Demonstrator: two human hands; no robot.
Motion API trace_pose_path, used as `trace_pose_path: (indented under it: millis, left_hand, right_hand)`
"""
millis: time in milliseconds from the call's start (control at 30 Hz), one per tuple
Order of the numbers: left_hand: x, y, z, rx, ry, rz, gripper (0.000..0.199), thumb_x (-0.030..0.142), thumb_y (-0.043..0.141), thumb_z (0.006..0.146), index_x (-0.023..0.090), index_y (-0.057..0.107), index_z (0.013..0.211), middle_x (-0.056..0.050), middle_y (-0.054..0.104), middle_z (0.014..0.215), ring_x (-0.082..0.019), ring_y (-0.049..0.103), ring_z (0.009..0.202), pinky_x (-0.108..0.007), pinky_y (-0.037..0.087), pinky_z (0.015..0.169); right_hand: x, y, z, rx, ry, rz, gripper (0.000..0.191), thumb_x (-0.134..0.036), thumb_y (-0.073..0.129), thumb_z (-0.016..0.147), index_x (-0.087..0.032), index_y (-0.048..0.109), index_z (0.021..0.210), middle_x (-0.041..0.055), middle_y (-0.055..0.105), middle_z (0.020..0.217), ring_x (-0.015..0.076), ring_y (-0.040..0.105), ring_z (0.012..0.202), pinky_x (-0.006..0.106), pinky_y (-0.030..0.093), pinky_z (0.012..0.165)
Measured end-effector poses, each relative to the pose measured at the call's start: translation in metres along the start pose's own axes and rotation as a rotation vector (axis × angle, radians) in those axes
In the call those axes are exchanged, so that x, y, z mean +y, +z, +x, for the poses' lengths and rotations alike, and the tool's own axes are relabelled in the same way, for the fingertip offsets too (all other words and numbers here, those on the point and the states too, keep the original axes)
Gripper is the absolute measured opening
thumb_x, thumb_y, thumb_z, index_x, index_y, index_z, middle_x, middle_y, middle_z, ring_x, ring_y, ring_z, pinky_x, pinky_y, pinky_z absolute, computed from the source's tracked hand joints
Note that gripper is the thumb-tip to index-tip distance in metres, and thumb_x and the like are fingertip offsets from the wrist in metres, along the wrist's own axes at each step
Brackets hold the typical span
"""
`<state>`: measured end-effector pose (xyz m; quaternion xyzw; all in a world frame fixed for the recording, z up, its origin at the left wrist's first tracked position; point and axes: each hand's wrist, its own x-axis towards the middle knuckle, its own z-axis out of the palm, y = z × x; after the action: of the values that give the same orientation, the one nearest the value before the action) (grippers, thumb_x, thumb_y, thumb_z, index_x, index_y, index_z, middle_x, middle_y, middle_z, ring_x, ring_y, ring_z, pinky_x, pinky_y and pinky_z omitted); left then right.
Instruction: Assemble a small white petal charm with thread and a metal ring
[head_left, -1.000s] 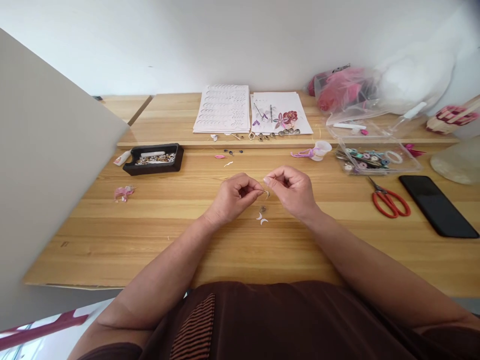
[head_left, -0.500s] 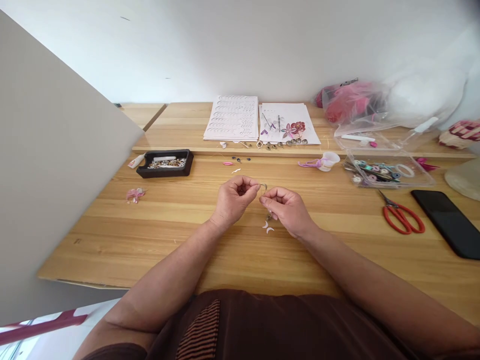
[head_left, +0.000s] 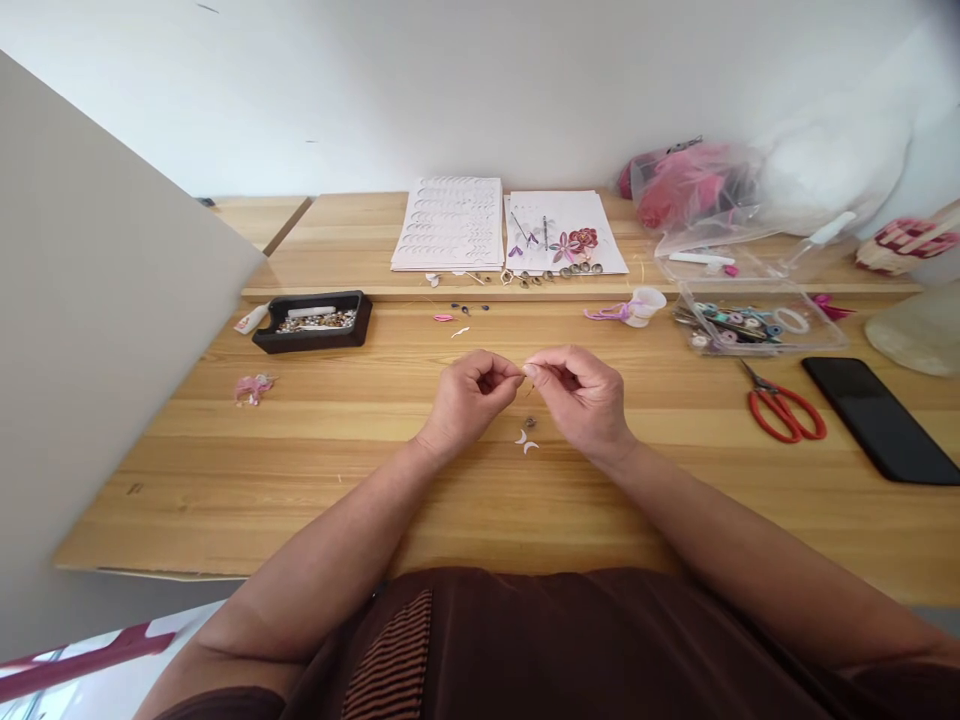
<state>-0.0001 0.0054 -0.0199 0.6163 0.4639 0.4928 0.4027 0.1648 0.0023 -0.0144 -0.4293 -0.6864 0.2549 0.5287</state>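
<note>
My left hand (head_left: 480,395) is closed in a pinch above the middle of the table. Opposite it, my right hand (head_left: 577,395) pinches too, and the fingertips of both hands meet. Between them is a tiny piece with a thin strand (head_left: 531,388), thread or wire, hanging below; the fingers hide most of it. Just beneath the hands lie a small dark metallic bead-like piece (head_left: 530,422) and two white crescent cutouts (head_left: 527,442). Beyond the hands are a white wavy strip (head_left: 460,331), a pink leaf-shaped piece (head_left: 442,318) and several dark blue drops (head_left: 470,308).
At left stand a black tray (head_left: 311,341) of beads, a glue bottle (head_left: 251,318) and pink scraps (head_left: 253,388). Pattern sheets (head_left: 448,222) lie on the raised shelf. At right are a white cup (head_left: 646,306), a clear box (head_left: 757,347), red-handled scissors (head_left: 784,412) and a phone (head_left: 885,418).
My right hand has risen so its fingertips meet the left's, covering the small dark curved piece that showed between them. The bead-like piece below is uncovered. The whole view has shifted slightly.
</note>
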Motion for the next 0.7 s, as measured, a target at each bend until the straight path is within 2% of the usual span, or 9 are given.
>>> trace_pose_path:
  millis: [267,467,700]
  left_hand:
    - [0.0039,0.0069,-0.0028,-0.067,-0.182,-0.216,0.027,0.040,0.077,0.075,0.015,0.066,0.076,0.002,0.059,0.066,-0.008,0.046,0.057,-0.022,0.037,0.054]
    - [0.0072,0.0025,-0.0017,-0.119,-0.277,-0.236,0.031,0.044,0.078,0.075,0.014,0.067,0.078,0.003,0.055,0.059,-0.007,0.043,0.052,-0.022,0.035,0.050]
    - [0.0064,0.0006,-0.0015,-0.128,-0.317,-0.249,0.036,0.048,0.080,0.073,0.015,0.067,0.075,0.002,0.055,0.059,-0.008,0.045,0.051,-0.023,0.034,0.049]
  right_hand:
    - [0.0030,0.0007,0.0010,-0.040,0.018,-0.058,0.015,-0.035,0.061,0.094,-0.023,0.070,0.090,0.0030,0.069,0.082,0.0156,0.058,0.069,0.030,0.047,0.067]
    - [0.0037,0.0005,0.0010,-0.041,-0.027,-0.053,0.013,-0.031,0.060,0.094,-0.023,0.069,0.088,0.0022,0.068,0.081,0.0150,0.059,0.070,0.029,0.048,0.069]
    - [0.0028,0.0016,-0.0005,-0.029,0.020,-0.031,0.013,-0.033,0.063,0.092,-0.023,0.069,0.087,0.0020,0.068,0.080,0.0147,0.058,0.068,0.029,0.047,0.066]
